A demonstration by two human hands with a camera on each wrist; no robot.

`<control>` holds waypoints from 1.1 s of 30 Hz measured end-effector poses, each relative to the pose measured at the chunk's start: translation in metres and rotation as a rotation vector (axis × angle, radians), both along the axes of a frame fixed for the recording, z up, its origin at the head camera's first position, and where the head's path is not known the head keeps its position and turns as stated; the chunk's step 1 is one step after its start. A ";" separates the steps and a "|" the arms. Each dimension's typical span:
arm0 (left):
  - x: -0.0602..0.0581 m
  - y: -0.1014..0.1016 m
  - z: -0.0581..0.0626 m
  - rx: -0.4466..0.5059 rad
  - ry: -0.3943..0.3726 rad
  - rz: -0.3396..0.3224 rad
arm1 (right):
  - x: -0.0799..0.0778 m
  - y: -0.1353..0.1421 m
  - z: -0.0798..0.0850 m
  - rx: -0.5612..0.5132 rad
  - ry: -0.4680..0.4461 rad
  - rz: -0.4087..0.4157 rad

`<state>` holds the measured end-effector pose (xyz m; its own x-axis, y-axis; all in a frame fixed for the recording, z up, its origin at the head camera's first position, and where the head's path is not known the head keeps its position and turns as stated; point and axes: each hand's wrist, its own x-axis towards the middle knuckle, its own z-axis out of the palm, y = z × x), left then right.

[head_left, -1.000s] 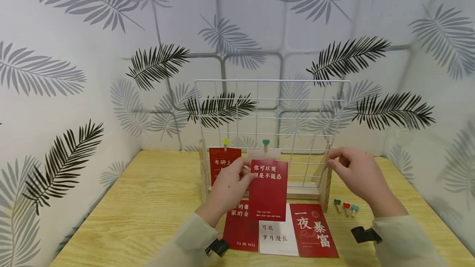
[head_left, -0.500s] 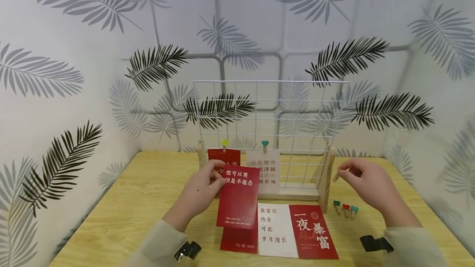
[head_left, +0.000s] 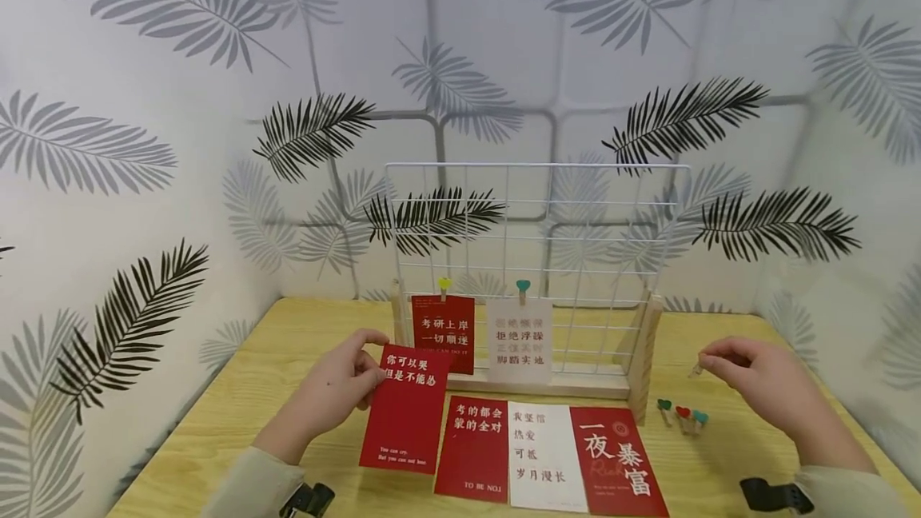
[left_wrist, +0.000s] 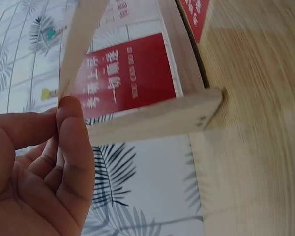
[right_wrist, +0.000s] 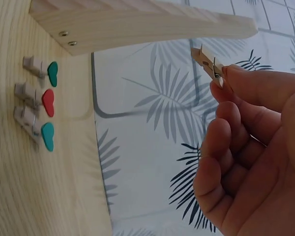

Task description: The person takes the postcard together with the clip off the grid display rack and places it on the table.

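Observation:
My left hand [head_left: 334, 390] pinches a red card [head_left: 404, 418] with white lettering by its upper left edge, holding it up left of the wire grid rack [head_left: 538, 165]. From the left wrist view the card [left_wrist: 81, 37] appears nearly edge-on between thumb and fingers. My right hand [head_left: 763, 390] is to the right of the rack, pinching a small wooden clothespin [right_wrist: 206, 64] between thumb and forefinger; its far end is hidden by the fingertips. On the rack hang a red card [head_left: 443, 350] under a yellow heart clothespin [head_left: 444, 284] and a white card [head_left: 520, 374] under a teal one [head_left: 523, 287].
Before the rack lie a red card [head_left: 476, 466], a white card [head_left: 543, 494] and another red card [head_left: 600, 490] in a row. Three heart clothespins, green [right_wrist: 52, 73], red [right_wrist: 48, 102] and teal [right_wrist: 47, 136], lie right of the rack's wooden foot [head_left: 645, 358].
My left hand has carried the red card left and down, away from the front of the hung cards. My right hand has moved right and lower with the clothespin, away from the rack's side.

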<state>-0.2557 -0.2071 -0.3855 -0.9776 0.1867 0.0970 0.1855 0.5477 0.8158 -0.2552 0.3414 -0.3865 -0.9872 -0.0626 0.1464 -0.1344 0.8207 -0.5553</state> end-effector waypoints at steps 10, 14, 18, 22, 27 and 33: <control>-0.007 -0.024 -0.013 -0.044 -0.088 -0.034 | -0.005 0.021 -0.014 0.009 -0.114 0.038; -0.009 -0.031 -0.021 -0.040 -0.137 -0.067 | -0.007 0.023 -0.019 -0.010 -0.164 0.061; -0.012 -0.034 -0.030 -0.046 -0.198 -0.081 | -0.008 0.027 -0.023 -0.014 -0.191 0.081; -0.014 -0.034 -0.038 -0.064 -0.245 -0.092 | -0.007 0.031 -0.026 -0.040 -0.229 0.087; -0.016 -0.034 -0.044 -0.087 -0.254 -0.098 | -0.010 0.034 -0.029 -0.074 -0.253 0.083; -0.015 -0.032 -0.049 -0.120 -0.266 -0.112 | -0.014 0.036 -0.038 -0.073 -0.285 0.091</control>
<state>-0.2711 -0.2392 -0.4342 -0.9384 0.2894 -0.1887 0.0389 0.6313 0.7746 -0.2694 0.3778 -0.4247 -0.9800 -0.1521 -0.1284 -0.0357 0.7692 -0.6381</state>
